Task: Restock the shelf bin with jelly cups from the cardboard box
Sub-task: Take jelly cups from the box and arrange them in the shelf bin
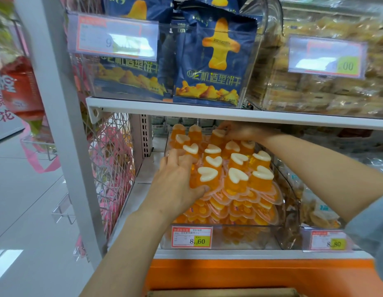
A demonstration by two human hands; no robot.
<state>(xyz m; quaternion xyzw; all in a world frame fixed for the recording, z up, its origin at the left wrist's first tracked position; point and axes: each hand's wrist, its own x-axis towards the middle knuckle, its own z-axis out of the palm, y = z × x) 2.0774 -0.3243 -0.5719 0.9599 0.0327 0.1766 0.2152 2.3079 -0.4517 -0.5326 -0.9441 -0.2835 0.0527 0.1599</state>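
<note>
Head view of a restocking task, late stage. The clear shelf bin (229, 236), labelled 8.60 on its price tag (191, 237), was already heaped: flat-lying jelly cups filled it to the front wall, and a further cluster of about 15 jelly cups (235, 174) stood upside down on top of them, between the 2 hands. In judgement, most of the filling was done; what remained was to settle this top cluster and to add whatever the box yet held.

The left hand (175, 185) gripped the cluster's left flank, fingers curled round the near-left cups and thumb tucked under the front one. The right hand (240, 130) reached to the rear of the bin beneath the upper shelf board (207, 110), its fingers bent over the back row. Shade there meant it could not be told whether they gripped or merely pressed.

Each cup was translucent orange, with a white heart-shaped base uppermost and a broad pink-edged foil lid below. The lids overlapped like scales.

A tan strip at the bottom edge (220, 293) was probably the cardboard box's rim. Blue biscuit bags (214, 58) stood on the shelf above.
</note>
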